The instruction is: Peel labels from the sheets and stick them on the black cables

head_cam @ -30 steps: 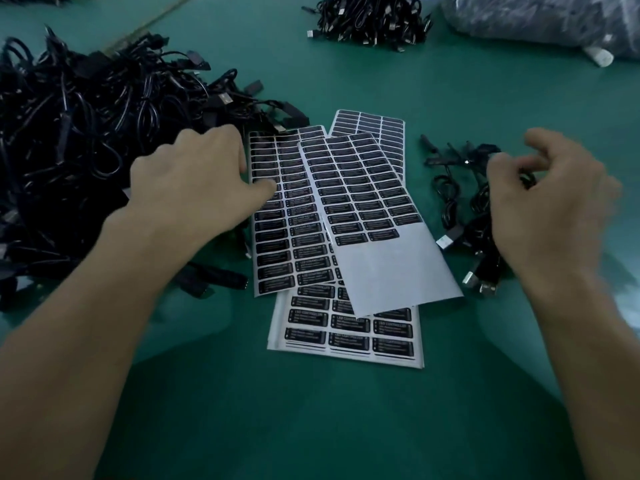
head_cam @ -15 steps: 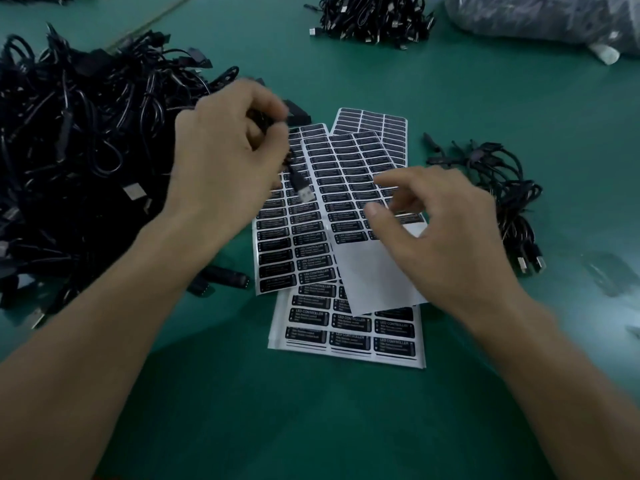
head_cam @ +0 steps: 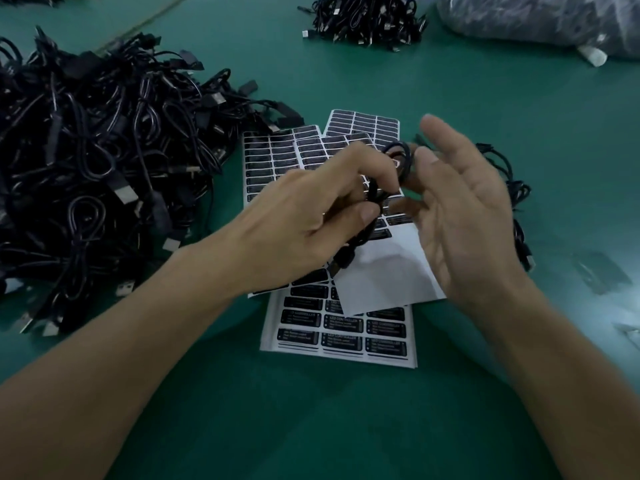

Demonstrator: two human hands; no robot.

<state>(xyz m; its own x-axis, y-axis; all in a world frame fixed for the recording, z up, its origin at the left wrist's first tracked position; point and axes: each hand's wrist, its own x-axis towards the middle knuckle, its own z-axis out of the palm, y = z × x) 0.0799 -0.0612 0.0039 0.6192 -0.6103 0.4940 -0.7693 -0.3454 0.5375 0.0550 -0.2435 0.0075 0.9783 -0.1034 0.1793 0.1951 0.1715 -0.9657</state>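
A: Which step is this?

B: I'd judge it the sticking step. The left grip [head_cam: 304,220] pinches a black cable [head_cam: 346,258] between thumb and fingertips. Its loop stands above the thumb and its plug end hangs below the grip, over the label sheets [head_cam: 266,157].

A: And the right grip?

B: The right grip [head_cam: 464,216] is spread, palm turned toward the cable, fingertips just beside the loop. That hand is blurred, so I cannot tell whether a peeled label clings to a fingertip.

A: What does the next move call for?

B: Probably bringing a label to the cable and wrapping it on squarely while the left grip holds the cable steady. If the fingertips are bare, one must first be peeled from the top sheet [head_cam: 381,275] under both grips. Its near part is already bare white backing.

A: Any writing?

B: On the lowest sheet [head_cam: 270,336], nearer the person than the grips, the labels [head_cam: 343,322] read "LED CONTROLLER". The smaller lines are too fine to read.

A: Other cables?

B: A big heap [head_cam: 86,168] lies left of the left grip and a small bunch [head_cam: 516,195] just beyond the right grip, both on the green table [head_cam: 346,427].
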